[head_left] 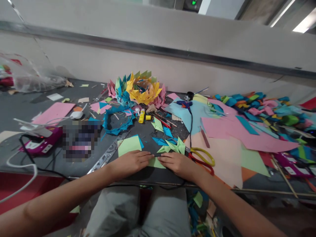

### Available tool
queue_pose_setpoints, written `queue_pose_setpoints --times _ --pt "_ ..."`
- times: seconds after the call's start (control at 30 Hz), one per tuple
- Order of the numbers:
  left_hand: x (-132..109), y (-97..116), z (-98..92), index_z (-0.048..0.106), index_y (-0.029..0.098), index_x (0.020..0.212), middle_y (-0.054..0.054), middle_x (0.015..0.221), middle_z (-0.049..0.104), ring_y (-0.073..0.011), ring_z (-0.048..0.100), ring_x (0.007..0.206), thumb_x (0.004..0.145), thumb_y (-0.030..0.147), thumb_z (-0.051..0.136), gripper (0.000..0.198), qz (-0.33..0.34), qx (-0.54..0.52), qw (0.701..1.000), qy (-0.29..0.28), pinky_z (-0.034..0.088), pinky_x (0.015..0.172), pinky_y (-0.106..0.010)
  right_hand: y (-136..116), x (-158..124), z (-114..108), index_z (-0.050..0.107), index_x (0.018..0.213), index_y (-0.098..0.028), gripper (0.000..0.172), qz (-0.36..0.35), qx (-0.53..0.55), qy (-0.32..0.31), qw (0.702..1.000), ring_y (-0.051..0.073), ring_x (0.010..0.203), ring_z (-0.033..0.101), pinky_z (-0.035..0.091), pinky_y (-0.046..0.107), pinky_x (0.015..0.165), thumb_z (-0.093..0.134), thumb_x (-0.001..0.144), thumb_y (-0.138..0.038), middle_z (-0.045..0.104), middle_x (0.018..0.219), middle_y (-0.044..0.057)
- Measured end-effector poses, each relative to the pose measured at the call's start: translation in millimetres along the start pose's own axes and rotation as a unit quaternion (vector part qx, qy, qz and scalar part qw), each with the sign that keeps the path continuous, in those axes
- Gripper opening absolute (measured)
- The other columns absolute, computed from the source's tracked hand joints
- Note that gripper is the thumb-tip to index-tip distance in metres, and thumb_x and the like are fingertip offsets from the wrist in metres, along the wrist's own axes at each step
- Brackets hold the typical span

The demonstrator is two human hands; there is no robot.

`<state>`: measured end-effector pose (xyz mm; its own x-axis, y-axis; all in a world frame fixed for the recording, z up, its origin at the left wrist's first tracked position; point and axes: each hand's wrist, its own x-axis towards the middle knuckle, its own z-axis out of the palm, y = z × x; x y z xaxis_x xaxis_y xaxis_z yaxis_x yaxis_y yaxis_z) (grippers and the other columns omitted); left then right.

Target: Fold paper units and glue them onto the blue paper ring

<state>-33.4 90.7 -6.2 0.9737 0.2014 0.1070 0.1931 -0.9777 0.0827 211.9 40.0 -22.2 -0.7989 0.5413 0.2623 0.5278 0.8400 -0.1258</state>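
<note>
A small light green paper (157,162) lies at the front of the dark table, between my two hands. The fingers of my left hand (133,162) stretch flat over its left part, and my right hand (176,163) rests flat on its right part; both thumbs are hidden. Beside my left hand is a stack of light green squares (129,145) with a blue sheet showing underneath. Folded green paper pieces (175,145) and folded blue pieces (161,141) lie just beyond my right hand. Scissors with yellow and red handles (202,154) lie right of that hand.
Folded paper crowns (144,90) stand at the back, with a blue paper ring (106,120) nearer. A glue stick (141,116), a hot glue gun (184,104), and a metal ruler (103,158) lie about. Pink sheets (247,131) cover the right; a purple power strip (46,141) sits left.
</note>
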Motion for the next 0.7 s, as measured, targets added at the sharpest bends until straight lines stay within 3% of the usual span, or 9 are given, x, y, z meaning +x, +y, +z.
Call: queue_pose_setpoints --times 0.13,0.33,0.5,0.7 --pt "-0.7 6.7 4.0 0.051 0.016 0.117 -0.009 0.119 0.057 -0.0187 0.047 0.117 0.083 0.01 0.044 0.036 -0.03 -0.015 0.999 -0.022 0.038 0.094 -0.029 -6.7 3.7 0.9 0.06 0.105 -0.011 0.031 0.03 -0.026 -0.03 0.999 0.021 0.107 0.051 0.045 0.036 0.083 0.039 0.083 -0.006 0.06 0.114 0.012" --pt "-1.9 18.4 5.2 0.044 0.016 0.125 -0.008 0.126 0.051 -0.0218 0.044 0.119 0.075 0.012 0.046 0.05 -0.069 -0.003 0.998 -0.011 0.034 0.098 -0.034 -17.6 13.3 2.4 0.06 0.098 -0.014 0.025 0.061 -0.094 -0.029 0.993 0.021 0.11 0.046 0.039 0.035 0.089 0.039 0.085 -0.009 0.059 0.116 0.006" --pt "-2.9 18.1 1.8 0.048 0.02 0.123 -0.006 0.123 0.054 -0.0216 0.045 0.118 0.074 0.011 0.045 0.049 -0.088 -0.013 0.996 0.011 0.035 0.098 -0.036 -18.9 22.5 -4.3 0.06 0.094 -0.014 0.021 0.058 -0.098 -0.066 0.991 0.021 0.103 0.048 0.037 0.036 0.088 0.042 0.084 -0.009 0.063 0.105 0.007" --pt "-19.8 11.2 3.4 0.048 0.025 0.122 -0.002 0.12 0.057 -0.0191 0.047 0.115 0.082 0.018 0.045 0.041 -0.122 -0.007 0.992 0.044 0.033 0.1 -0.037 -18.2 11.2 -4.2 0.057 0.108 -0.017 0.032 0.106 -0.064 -0.052 0.991 0.02 0.106 0.048 0.036 0.038 0.089 0.042 0.082 -0.006 0.062 0.111 0.006"
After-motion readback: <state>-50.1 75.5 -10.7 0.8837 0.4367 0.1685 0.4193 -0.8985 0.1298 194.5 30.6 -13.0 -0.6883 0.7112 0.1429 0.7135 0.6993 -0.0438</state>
